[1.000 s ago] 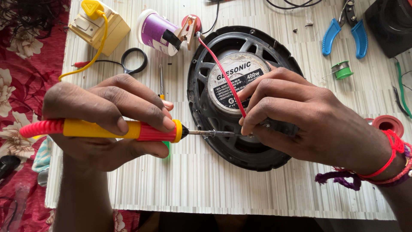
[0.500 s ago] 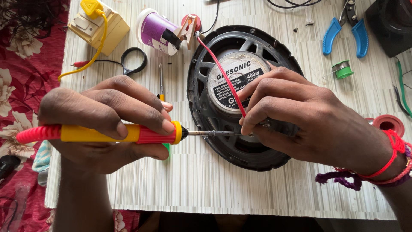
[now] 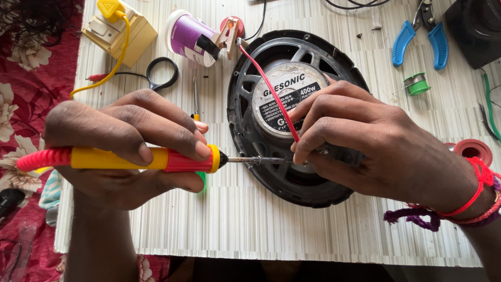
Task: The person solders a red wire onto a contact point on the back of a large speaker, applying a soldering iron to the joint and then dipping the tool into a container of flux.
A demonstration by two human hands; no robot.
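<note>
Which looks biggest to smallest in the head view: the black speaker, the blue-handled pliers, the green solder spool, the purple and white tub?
1. black speaker, by far the largest.
2. purple and white tub and blue-handled pliers: too alike to rank; the pliers run off the top edge.
3. green solder spool, smallest.

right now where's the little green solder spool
In the head view the green solder spool lies on the striped table, upper right, between the speaker and the blue-handled pliers.

Soldering iron (image 3: 141, 158): glossy yellow-and-red plastic handle, bare metal tip; speaker (image 3: 292, 115): matt black metal frame; surface (image 3: 250, 224): smooth striped laminate.
</note>
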